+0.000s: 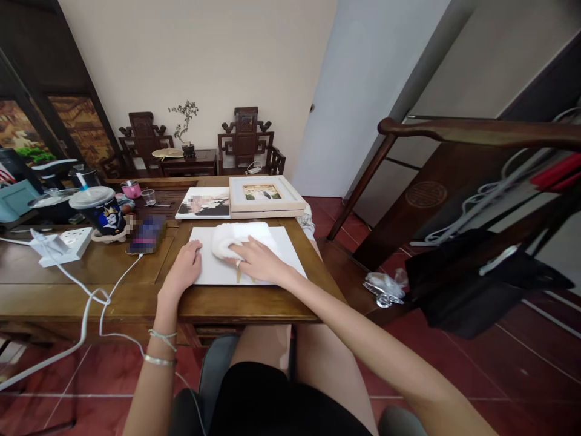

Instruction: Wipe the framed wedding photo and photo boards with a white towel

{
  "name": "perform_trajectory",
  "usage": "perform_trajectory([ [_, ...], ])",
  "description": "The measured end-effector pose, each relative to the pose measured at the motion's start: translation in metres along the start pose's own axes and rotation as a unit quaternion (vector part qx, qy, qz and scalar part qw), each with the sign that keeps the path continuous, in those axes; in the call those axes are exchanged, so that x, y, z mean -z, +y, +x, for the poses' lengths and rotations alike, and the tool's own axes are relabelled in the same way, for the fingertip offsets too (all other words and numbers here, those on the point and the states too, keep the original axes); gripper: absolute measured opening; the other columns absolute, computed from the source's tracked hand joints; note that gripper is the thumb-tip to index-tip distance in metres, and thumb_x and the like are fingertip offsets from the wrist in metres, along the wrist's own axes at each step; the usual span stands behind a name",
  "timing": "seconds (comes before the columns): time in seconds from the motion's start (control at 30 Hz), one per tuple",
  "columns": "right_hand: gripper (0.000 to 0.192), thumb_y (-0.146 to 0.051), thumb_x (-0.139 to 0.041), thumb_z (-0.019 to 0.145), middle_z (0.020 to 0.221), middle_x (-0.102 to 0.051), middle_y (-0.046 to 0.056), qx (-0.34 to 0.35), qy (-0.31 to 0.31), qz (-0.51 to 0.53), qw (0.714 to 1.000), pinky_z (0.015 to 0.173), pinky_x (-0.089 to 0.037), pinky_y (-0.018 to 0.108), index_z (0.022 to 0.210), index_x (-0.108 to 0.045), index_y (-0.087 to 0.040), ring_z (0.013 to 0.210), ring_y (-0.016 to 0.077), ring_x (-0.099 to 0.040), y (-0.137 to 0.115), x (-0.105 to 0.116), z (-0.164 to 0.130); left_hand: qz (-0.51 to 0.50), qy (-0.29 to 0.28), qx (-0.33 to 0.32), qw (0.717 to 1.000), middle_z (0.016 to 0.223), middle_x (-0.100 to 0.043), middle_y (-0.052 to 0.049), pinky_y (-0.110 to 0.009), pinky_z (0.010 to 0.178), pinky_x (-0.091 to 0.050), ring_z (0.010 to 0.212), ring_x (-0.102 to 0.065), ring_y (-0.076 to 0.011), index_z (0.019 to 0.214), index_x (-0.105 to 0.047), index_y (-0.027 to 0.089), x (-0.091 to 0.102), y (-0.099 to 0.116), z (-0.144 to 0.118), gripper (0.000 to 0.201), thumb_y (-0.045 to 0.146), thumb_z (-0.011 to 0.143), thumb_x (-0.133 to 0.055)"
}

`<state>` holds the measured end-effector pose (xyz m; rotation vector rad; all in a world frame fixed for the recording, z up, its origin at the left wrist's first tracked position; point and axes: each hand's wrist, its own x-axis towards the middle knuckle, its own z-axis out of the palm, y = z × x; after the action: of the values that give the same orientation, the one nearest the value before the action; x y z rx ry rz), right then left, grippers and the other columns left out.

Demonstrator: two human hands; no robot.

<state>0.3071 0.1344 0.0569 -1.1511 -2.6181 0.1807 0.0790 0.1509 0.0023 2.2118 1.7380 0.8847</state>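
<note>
both forearms reach from the lap over the near edge of the wooden table [91, 266]. left hand [184, 269] lies flat on the left edge of a white panel [272, 254], fingers together, pinning it down. right hand [256, 257] presses a white cloth [231, 237] onto the panel, fingers slightly spread, ring visible. panel sits flat at the table's near edge. behind it: a framed photo [262, 194] stacked on another, an unframed photo print [204, 203] just left. far left: lidded cup [100, 209], phone [146, 235] on a cable, power strip [63, 242].
</note>
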Motion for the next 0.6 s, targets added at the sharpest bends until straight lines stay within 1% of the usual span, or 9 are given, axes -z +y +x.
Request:
perform_trajectory([
  [0.1, 0.032, -0.019, -0.041, 0.094, 0.119, -0.066, 0.015, -0.037, 0.000, -0.027, 0.999, 0.106, -0.032, 0.057, 0.120, -0.060, -0.016, 0.118, 0.0306, -0.055, -0.003, -0.011, 0.026, -0.059, 0.032, 0.022, 0.998, 0.138, -0.057, -0.017, -0.043, 0.116, -0.033, 0.132, -0.051, -0.0255, 0.130, -0.055, 0.008, 0.005, 0.009, -0.001, 0.052, 0.037, 0.097, -0.029],
  [0.17, 0.034, -0.017, -0.044, 0.092, 0.133, -0.059, 0.018, -0.024, -0.004, -0.044, 0.999, 0.106, -0.027, 0.067, 0.122, -0.059, -0.017, 0.132, 0.0352, -0.044, -0.014, -0.019, 0.036, -0.113, 0.055, 0.032, 0.992, 0.147, -0.050, -0.014, -0.041, 0.118, -0.029, 0.138, -0.044, -0.0230, 0.138, -0.049, 0.012, 0.010, 0.013, -0.002, 0.057, 0.046, 0.099, -0.025],
  [0.23, 0.034, -0.016, -0.046, 0.091, 0.144, -0.050, 0.017, 0.040, -0.007, -0.050, 0.998, 0.107, -0.023, 0.070, 0.122, -0.059, -0.018, 0.139, 0.0362, -0.034, -0.029, -0.024, 0.037, -0.160, 0.077, 0.034, 0.983, 0.152, -0.044, -0.011, -0.038, 0.119, -0.028, 0.141, -0.039, -0.0208, 0.144, -0.043, 0.013, 0.014, 0.014, -0.002, 0.062, 0.052, 0.100, -0.020],
  [0.27, 0.033, -0.016, -0.047, 0.091, 0.145, -0.050, 0.016, 0.084, -0.008, -0.048, 0.995, 0.109, -0.023, 0.069, 0.121, -0.060, -0.018, 0.140, 0.0350, -0.033, -0.035, -0.025, 0.034, -0.177, 0.086, 0.033, 0.980, 0.153, -0.042, -0.011, -0.037, 0.119, -0.028, 0.142, -0.038, -0.0202, 0.145, -0.042, 0.013, 0.016, 0.013, -0.002, 0.065, 0.053, 0.100, -0.017],
  [0.37, 0.029, -0.015, -0.049, 0.089, 0.133, -0.060, 0.013, 0.191, -0.024, -0.029, 0.981, 0.113, -0.026, 0.061, 0.114, -0.064, -0.019, 0.138, 0.0289, -0.039, -0.043, -0.021, 0.015, -0.190, 0.097, 0.029, 0.977, 0.152, -0.043, -0.011, -0.036, 0.119, -0.027, 0.142, -0.039, -0.0197, 0.145, -0.042, 0.013, 0.019, 0.012, -0.001, 0.070, 0.055, 0.100, -0.008],
  [0.4, 0.029, -0.014, -0.051, 0.087, 0.129, -0.063, 0.013, 0.203, -0.030, -0.017, 0.978, 0.113, -0.026, 0.057, 0.112, -0.065, -0.019, 0.135, 0.0275, -0.043, -0.041, -0.018, 0.008, -0.179, 0.093, 0.029, 0.979, 0.152, -0.044, -0.010, -0.037, 0.119, -0.027, 0.142, -0.039, -0.0197, 0.144, -0.044, 0.014, 0.019, 0.012, 0.000, 0.070, 0.055, 0.100, -0.008],
  [0.47, 0.031, -0.011, -0.053, 0.084, 0.125, -0.066, 0.011, 0.196, -0.039, 0.010, 0.980, 0.114, -0.028, 0.052, 0.111, -0.066, -0.019, 0.124, 0.0260, -0.054, -0.030, -0.011, -0.005, -0.145, 0.063, 0.026, 0.987, 0.151, -0.045, -0.009, -0.038, 0.120, -0.025, 0.141, -0.039, -0.0205, 0.143, -0.046, 0.016, 0.017, 0.013, -0.001, 0.067, 0.055, 0.100, -0.013],
  [0.53, 0.032, -0.013, -0.052, 0.086, 0.122, -0.068, 0.008, 0.152, -0.033, 0.042, 0.987, 0.111, -0.032, 0.049, 0.113, -0.066, -0.021, 0.115, 0.0264, -0.059, -0.012, -0.005, -0.012, -0.106, 0.012, 0.025, 0.994, 0.151, -0.044, -0.010, -0.040, 0.120, -0.024, 0.142, -0.038, -0.0226, 0.143, -0.046, 0.015, 0.013, 0.014, -0.003, 0.065, 0.055, 0.099, -0.020],
  [0.6, 0.029, -0.020, -0.049, 0.091, 0.117, -0.070, 0.006, 0.094, -0.017, 0.080, 0.992, 0.105, -0.039, 0.047, 0.113, -0.067, -0.023, 0.113, 0.0284, -0.060, 0.007, -0.002, -0.010, -0.073, -0.031, 0.027, 0.997, 0.153, -0.040, -0.012, -0.042, 0.120, -0.024, 0.144, -0.035, -0.0247, 0.145, -0.043, 0.012, 0.008, 0.014, -0.004, 0.066, 0.054, 0.098, -0.021],
])
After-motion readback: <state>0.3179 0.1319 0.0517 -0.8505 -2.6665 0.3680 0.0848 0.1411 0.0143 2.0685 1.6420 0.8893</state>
